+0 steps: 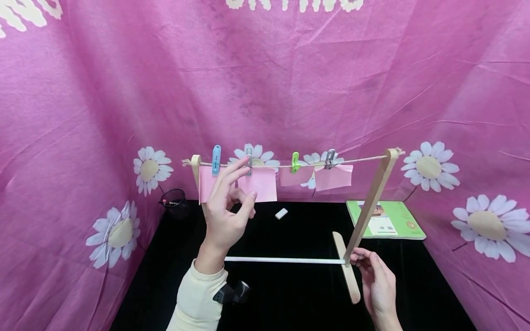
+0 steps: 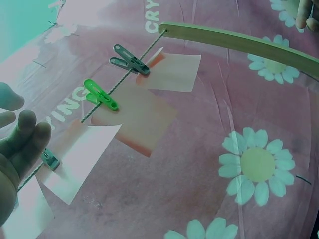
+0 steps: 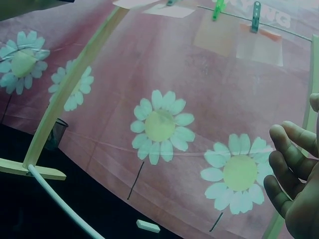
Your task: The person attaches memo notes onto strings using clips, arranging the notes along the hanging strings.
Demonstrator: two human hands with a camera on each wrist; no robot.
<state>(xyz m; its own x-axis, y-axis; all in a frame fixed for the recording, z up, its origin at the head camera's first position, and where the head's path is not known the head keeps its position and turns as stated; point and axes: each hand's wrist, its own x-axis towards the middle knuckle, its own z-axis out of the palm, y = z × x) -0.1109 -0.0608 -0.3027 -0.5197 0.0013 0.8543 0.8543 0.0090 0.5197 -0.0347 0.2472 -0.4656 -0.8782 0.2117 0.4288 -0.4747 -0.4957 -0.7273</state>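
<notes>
A string (image 1: 281, 166) runs between two wooden posts, with several pink paper notes clipped along it. My left hand (image 1: 227, 207) is raised in front of the string's left part, fingers extended and thumb apart. Its fingertips overlap the grey clothespin (image 1: 249, 156) on a pink note (image 1: 261, 184). Left of that, a blue clothespin (image 1: 216, 159) holds another pink note (image 1: 205, 184), partly behind the hand. A green clip (image 1: 295, 162) and a dark grey clothespin (image 1: 329, 158) hold notes farther right. Low beside the right wooden post (image 1: 372, 202), my right hand (image 1: 377, 280) has loosely bent fingers with nothing gripped.
A white rod (image 1: 285, 260) joins the frame's bottom to a wooden foot (image 1: 352, 282). On the black table lie a white eraser (image 1: 281, 213) and a green book (image 1: 403, 220) behind the right post. A black mesh pen holder (image 1: 175, 207) stands back left. Pink flowered cloth surrounds the table.
</notes>
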